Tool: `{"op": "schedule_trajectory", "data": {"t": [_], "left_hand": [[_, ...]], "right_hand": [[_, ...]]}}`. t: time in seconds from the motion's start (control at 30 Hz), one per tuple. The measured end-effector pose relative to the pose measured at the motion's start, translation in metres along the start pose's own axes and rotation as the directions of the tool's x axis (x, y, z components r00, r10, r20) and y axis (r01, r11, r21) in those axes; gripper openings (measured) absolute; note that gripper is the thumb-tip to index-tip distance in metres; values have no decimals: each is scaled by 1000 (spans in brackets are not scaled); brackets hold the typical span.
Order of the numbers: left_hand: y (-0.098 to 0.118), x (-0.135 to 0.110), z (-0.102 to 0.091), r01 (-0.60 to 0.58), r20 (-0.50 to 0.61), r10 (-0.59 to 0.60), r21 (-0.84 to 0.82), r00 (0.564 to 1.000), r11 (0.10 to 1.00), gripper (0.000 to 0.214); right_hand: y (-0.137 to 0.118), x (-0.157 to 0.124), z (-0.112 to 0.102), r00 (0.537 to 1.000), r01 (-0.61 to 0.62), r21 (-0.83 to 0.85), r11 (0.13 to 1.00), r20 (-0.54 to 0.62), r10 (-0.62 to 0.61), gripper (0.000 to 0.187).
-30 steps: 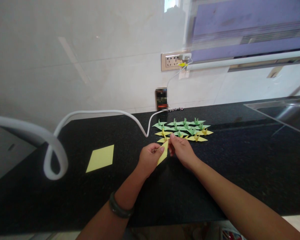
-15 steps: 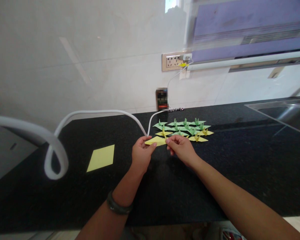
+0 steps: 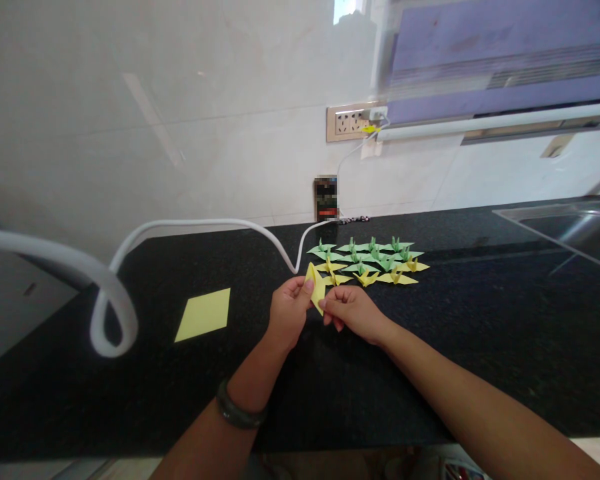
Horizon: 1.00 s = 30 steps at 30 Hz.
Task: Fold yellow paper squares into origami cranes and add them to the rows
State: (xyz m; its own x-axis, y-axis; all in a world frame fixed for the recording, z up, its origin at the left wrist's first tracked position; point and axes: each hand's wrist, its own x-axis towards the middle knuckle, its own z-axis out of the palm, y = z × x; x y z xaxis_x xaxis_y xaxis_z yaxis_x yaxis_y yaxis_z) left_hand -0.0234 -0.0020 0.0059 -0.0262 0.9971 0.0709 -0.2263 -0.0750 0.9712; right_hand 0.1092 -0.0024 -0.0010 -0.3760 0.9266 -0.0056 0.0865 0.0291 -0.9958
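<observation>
Two bare hands, left hand [image 3: 289,310] and right hand [image 3: 353,312], each followed by a bare forearm, uncovered down to the lower edge of the view. Around the left wrist a single dark wristband [image 3: 241,413], rounded and rather thick, sitting close on the wrist, with a faint shine along the top. Watch or plain bracelet: impossible to tell. Under the right forearm, at the very bottom, a small blurred patch of red, white and blue cloth [image 3: 455,470]; worn or not, unclear.
</observation>
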Motion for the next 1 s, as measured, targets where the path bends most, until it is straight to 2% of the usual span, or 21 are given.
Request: {"op": "schedule_trajectory", "data": {"t": [0.23,0.3,0.4,0.47,0.53,0.67,0.83,1.0], "left_hand": [[0,0,0,-25,-74,36,139,997,990,27],[-1,0,-1,-14,-79,26,154,997,988,27],[0,-2,-1,41,-10,-40,146,999,988,28],[0,-3,0,75,68,-86,152,994,986,28],[0,-5,1,91,128,-114,176,985,980,29],[0,-8,1,89,194,-136,232,972,969,30],[0,-8,-2,44,235,-122,310,964,950,28],[3,-9,-2,51,279,-145,320,949,946,24]], "right_hand": [[1,-1,-1,999,-1,-54,999,41,4,22],[1,0,-2,1000,25,-86,996,-9,-26,24],[-4,2,-4,974,98,-56,994,-198,-108,24],[-7,2,-5,957,130,15,991,-263,-121,24],[-9,2,-7,967,124,59,991,-230,-107,26],[-6,3,-8,986,101,45,994,-140,-94,22],[-3,3,-9,983,82,37,996,-169,-74,22],[-3,2,-8,967,127,17,992,-226,-120,29]]}}
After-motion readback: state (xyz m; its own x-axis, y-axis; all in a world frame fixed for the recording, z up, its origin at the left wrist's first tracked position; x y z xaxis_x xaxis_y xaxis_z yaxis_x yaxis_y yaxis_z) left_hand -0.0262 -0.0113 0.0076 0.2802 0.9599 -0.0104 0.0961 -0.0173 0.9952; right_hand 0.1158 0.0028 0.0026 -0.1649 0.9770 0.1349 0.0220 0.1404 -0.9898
